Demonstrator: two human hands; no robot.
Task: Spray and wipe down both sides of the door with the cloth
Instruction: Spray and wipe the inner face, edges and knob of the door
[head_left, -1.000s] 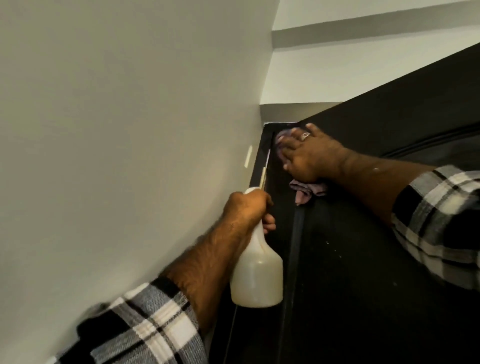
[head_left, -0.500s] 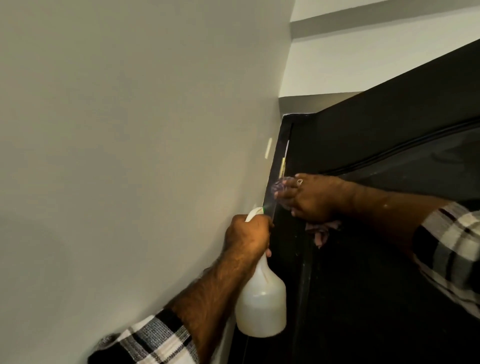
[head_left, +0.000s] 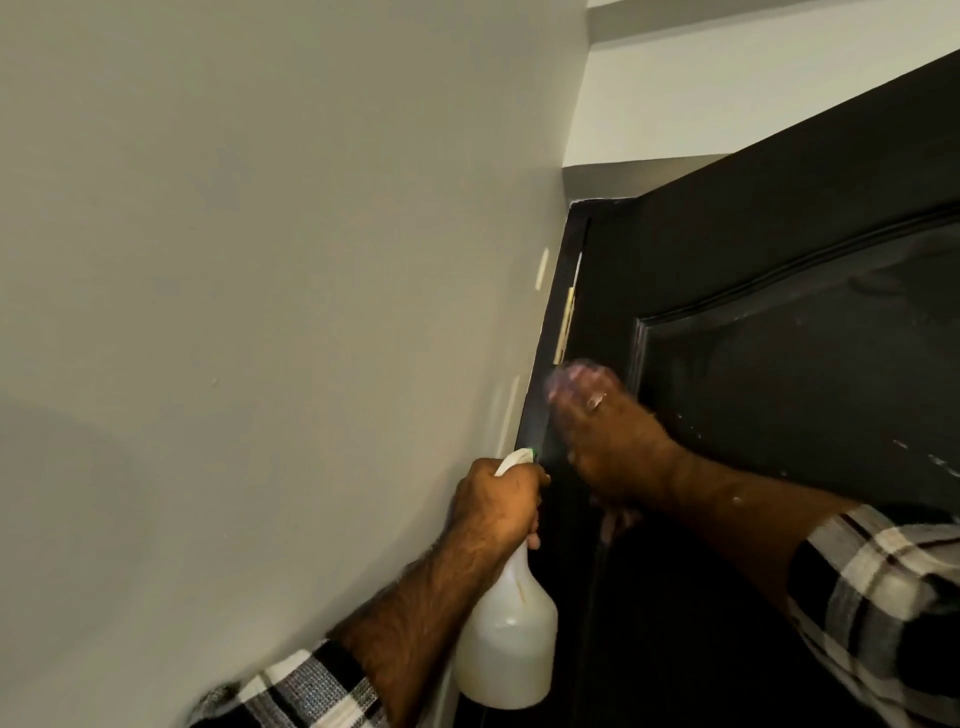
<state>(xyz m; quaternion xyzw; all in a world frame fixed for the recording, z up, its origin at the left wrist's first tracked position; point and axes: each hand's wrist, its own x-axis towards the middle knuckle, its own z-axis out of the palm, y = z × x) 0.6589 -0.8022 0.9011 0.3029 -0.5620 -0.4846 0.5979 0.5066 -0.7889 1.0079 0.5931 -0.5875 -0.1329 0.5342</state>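
Black door (head_left: 779, 415) on the right is mid-wipe: the right hand (head_left: 613, 441) presses a purple cloth (head_left: 563, 375) flat-fingered near the hinge edge. Left hand (head_left: 498, 506) grips the spray bottle (head_left: 511, 639). Next likely calls for wiping lower.

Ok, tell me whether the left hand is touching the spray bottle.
Touching. The head view shows the left hand wrapped around the neck of the spray bottle, holding it up beside the door.
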